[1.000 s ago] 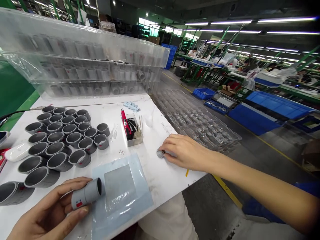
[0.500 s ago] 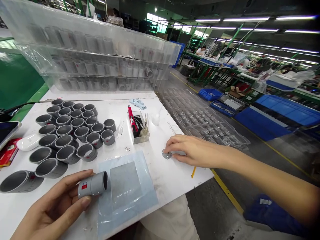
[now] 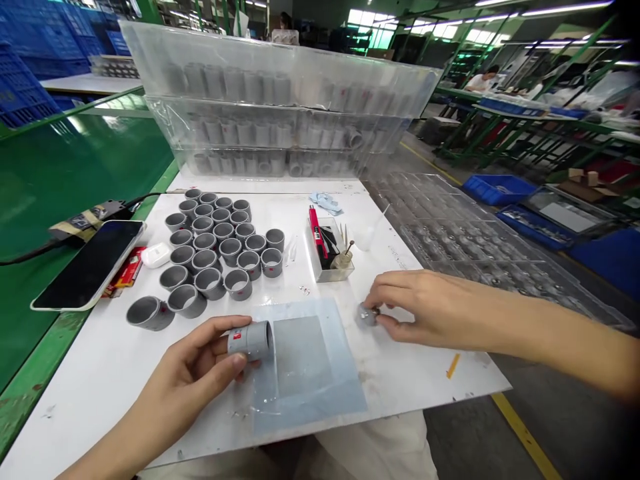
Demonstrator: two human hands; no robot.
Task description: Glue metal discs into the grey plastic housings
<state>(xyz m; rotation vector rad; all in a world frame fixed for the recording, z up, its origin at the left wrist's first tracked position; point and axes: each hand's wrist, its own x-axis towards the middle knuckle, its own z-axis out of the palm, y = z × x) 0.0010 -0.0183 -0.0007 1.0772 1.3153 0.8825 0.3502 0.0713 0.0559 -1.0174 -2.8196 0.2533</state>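
My left hand (image 3: 193, 373) holds a short grey tube (image 3: 250, 341) with a red mark, thumb below and fingers behind it. The tube lies on its side, its open end facing right, over the left edge of a blue sheet (image 3: 345, 380). On that sheet is a grey square pad (image 3: 303, 357). To the right, my right hand (image 3: 420, 307) pinches a small round grey part (image 3: 367, 316) between thumb and fingers at the tabletop. The part is blurred and tilted. Several more grey tubes (image 3: 207, 283) stand upright in rows on the white table (image 3: 120, 387).
A clear box (image 3: 331, 275) holds a red-handled tool (image 3: 316, 230) and tweezers. Stacked clear trays (image 3: 295, 127) of tubes stand behind. A phone (image 3: 90, 263) and a white case (image 3: 156, 255) lie left. Clear trays (image 3: 465, 233) of small parts sit right, near a yellow strip (image 3: 453, 366).
The camera view has swung left, bringing the phone fully into sight. The small round part in my right hand has gone from lying flat to tilted. My left hand keeps the grey tube.
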